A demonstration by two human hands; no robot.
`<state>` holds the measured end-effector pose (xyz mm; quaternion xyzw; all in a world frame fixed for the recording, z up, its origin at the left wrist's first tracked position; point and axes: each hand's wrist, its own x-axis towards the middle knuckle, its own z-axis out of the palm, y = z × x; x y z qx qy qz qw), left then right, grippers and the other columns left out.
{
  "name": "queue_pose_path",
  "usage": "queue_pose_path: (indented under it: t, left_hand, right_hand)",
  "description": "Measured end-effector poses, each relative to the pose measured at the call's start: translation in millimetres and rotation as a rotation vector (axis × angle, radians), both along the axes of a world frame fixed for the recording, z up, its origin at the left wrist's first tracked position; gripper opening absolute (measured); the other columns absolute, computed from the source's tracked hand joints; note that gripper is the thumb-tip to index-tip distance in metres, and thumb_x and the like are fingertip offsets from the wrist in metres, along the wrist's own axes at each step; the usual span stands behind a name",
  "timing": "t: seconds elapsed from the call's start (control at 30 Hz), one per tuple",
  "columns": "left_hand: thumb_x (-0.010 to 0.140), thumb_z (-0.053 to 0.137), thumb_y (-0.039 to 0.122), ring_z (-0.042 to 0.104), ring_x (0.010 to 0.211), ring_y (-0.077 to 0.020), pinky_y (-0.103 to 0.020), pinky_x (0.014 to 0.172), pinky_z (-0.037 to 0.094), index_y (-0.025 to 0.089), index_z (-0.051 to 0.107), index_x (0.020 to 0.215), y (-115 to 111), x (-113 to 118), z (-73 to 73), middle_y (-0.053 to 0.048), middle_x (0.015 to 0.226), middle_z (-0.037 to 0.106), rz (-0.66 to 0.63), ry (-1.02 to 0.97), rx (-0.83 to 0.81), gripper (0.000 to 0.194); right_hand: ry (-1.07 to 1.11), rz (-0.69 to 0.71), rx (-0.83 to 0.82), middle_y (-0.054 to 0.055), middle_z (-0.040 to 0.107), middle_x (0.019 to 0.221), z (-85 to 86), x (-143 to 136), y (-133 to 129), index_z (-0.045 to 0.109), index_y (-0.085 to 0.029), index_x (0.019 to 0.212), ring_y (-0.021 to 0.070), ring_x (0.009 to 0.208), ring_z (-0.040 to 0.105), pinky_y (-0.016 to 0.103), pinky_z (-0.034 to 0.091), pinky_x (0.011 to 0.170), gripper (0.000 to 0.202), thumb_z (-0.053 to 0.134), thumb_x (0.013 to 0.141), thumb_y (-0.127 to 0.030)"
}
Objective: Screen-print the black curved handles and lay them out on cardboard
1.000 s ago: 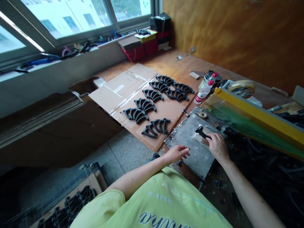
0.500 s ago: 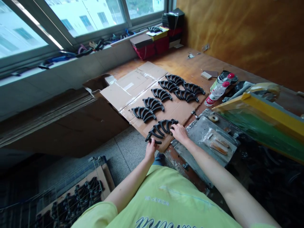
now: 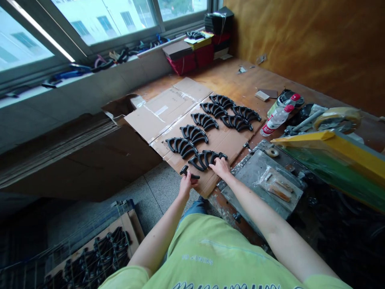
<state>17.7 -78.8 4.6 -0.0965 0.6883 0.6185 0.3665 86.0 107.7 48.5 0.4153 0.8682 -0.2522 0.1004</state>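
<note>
In my left hand (image 3: 185, 185) is a single black curved handle (image 3: 185, 171), with a thick head and a slim bent arm, held just off the front left of the cardboard sheet (image 3: 168, 100). My right hand (image 3: 221, 167) has its fingers closed at the right end of the nearest fan-shaped row of black handles (image 3: 202, 159), on a handle there; the fingertips are partly hidden. Beyond both hands, several more fanned rows (image 3: 194, 134) of the same handles lie on the cardboard, heads side by side.
To the right stand a metal plate (image 3: 255, 176) with small tools, a yellow-and-green framed screen (image 3: 331, 156) and a red-capped bottle (image 3: 276, 120). Red and black stacks (image 3: 183, 60) sit by the window. A wire rack (image 3: 114, 237) with black handles is at lower left.
The nearest row has shifted away from me, up against the row behind it. My left hand has drawn its handle left and slightly apart from that row; my right hand moved a little left.
</note>
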Motion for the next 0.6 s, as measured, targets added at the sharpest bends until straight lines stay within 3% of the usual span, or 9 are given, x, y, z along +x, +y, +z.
queue_pose_path:
  t: [0.2, 0.33, 0.4, 0.47, 0.6]
  left_hand:
    - [0.089, 0.02, 0.067, 0.069, 0.058, -0.0212, -0.032, 0.055, 0.057, 0.014, 0.062, 0.072, -6, -17, 4.4, -0.016, 0.071, 0.072, -0.403, 0.141, -0.411, 0.07]
    - [0.089, 0.024, 0.066, 0.067, 0.056, -0.026, -0.036, 0.057, 0.055, 0.017, 0.06, 0.057, -3, -28, 14.8, -0.014, 0.055, 0.066, -0.503, 0.227, -0.534, 0.068]
    - [0.088, 0.033, 0.064, 0.069, 0.069, -0.0284, -0.038, 0.067, 0.054, 0.018, 0.063, 0.061, -4, -26, 20.7, -0.014, 0.062, 0.068, -0.513, 0.306, -0.589, 0.061]
    - [0.088, 0.041, 0.059, 0.067, 0.089, -0.0283, -0.038, 0.079, 0.051, 0.02, 0.066, 0.076, -1, -20, 25.9, -0.012, 0.082, 0.072, -0.512, 0.464, -0.618, 0.048]
    - [0.09, 0.049, 0.039, 0.056, 0.109, -0.0228, -0.034, 0.094, 0.044, 0.024, 0.065, 0.106, 21, -6, 31.6, -0.007, 0.119, 0.064, -0.645, 1.02, -0.551, 0.027]
  right_hand:
    - [0.021, 0.01, 0.007, 0.012, 0.061, 0.118, -11.9, 3, 12, 0.069, -0.022, 0.111, 0.0207, 0.104, 0.061, 0.028, 0.043, 0.091, 0.03, 0.052, 0.087, -0.028]
    - [0.038, 0.058, 0.008, 0.008, 0.068, 0.108, -16.8, 6, 17, 0.072, -0.022, 0.104, 0.0193, 0.107, 0.06, 0.026, 0.041, 0.095, 0.027, 0.053, 0.085, -0.023]
    - [0.036, 0.06, -0.001, 0.007, 0.069, 0.106, -15.8, 8, 16, 0.072, -0.023, 0.102, 0.0196, 0.107, 0.06, 0.027, 0.041, 0.095, 0.025, 0.054, 0.085, -0.025]
    - [0.029, 0.037, -0.004, 0.008, 0.067, 0.109, -12.4, 6, 13, 0.07, -0.023, 0.104, 0.0204, 0.106, 0.06, 0.028, 0.043, 0.093, 0.025, 0.056, 0.085, -0.03]
    - [-0.001, -0.005, 0.03, 0.014, 0.057, 0.118, -1.5, -7, 1, 0.063, -0.02, 0.113, 0.0241, 0.102, 0.062, 0.033, 0.047, 0.086, 0.038, 0.058, 0.083, -0.043]
